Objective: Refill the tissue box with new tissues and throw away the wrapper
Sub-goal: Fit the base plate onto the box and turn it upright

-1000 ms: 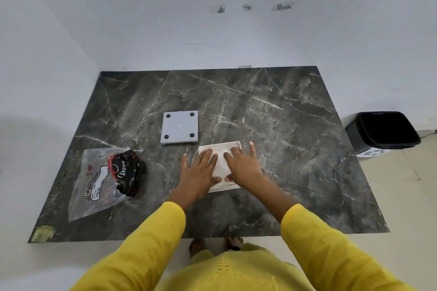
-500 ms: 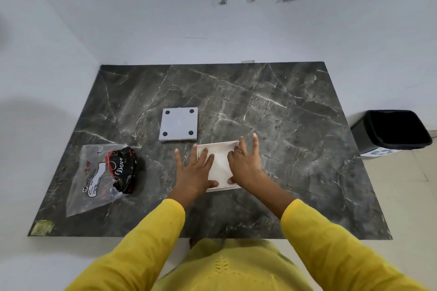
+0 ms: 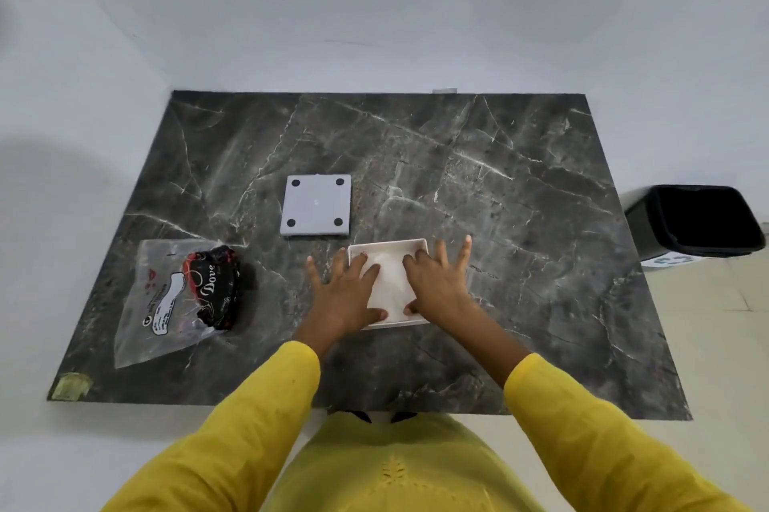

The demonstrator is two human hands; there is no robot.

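Currently the tissue box (image 3: 389, 257), a square white shell lying open-side up at lower centre of the frame, holds a soft white stack of tissues (image 3: 389, 282). Left hand (image 3: 347, 295) and right hand (image 3: 437, 282) lie flat on the stack, fingers (image 3: 462, 257) spread and open, gripping nothing, apparently pressing the tissues down level. Judgement: filling nearly done; closing not yet done. Box base (image 3: 316, 205), a flat grey square panel with four dark round feet at its corners, lies apart just above and left of the box, feet up. Wrapper (image 3: 174, 299), a crinkled clear plastic bag printed in black, red and white, lies slack at lower left of the frame, well apart from the box, not yet discarded. Counter (image 3: 520, 220) is dark grey marble-look, glossy, with pale veins. Bin (image 3: 699, 220), black, open-topped and rectangular, stands on the floor at the right edge, off the counter.
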